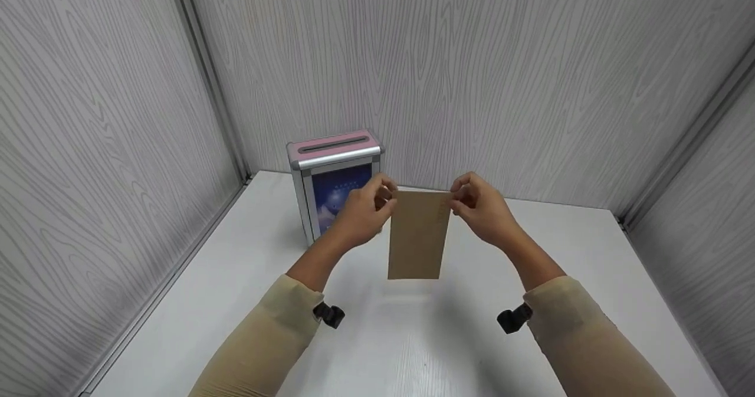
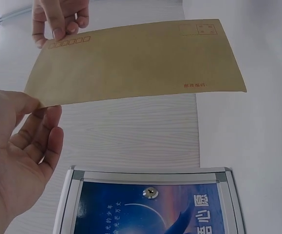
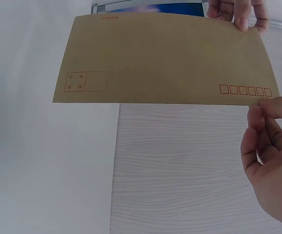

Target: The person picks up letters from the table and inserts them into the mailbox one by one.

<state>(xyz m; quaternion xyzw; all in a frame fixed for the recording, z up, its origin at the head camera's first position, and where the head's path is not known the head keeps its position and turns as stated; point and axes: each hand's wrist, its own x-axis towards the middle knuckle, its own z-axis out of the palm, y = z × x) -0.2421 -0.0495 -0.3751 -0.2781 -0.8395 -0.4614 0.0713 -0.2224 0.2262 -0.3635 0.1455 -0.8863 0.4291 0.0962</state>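
Observation:
A brown paper envelope (image 1: pixel 417 238) hangs upright above the table, held by both hands at its top corners. My left hand (image 1: pixel 365 211) pinches the top left corner between thumb and fingers; my right hand (image 1: pixel 483 208) pinches the top right corner. Both wrist views show red printed postcode boxes and a stamp frame on the envelope (image 2: pixel 136 63). Behind my left hand stands a box (image 1: pixel 336 143) with a pink top, a long slot in it and silver edges. Its blue front panel (image 2: pixel 131 209) carries a small lock, partly hidden by my hand in the head view.
The box stands on a white table (image 1: pixel 566 255) towards its back left. Grey wood-grain panels (image 1: pixel 472 78) enclose the table at the back and both sides. Dark clips (image 1: pixel 330 314) sit at both sleeve cuffs.

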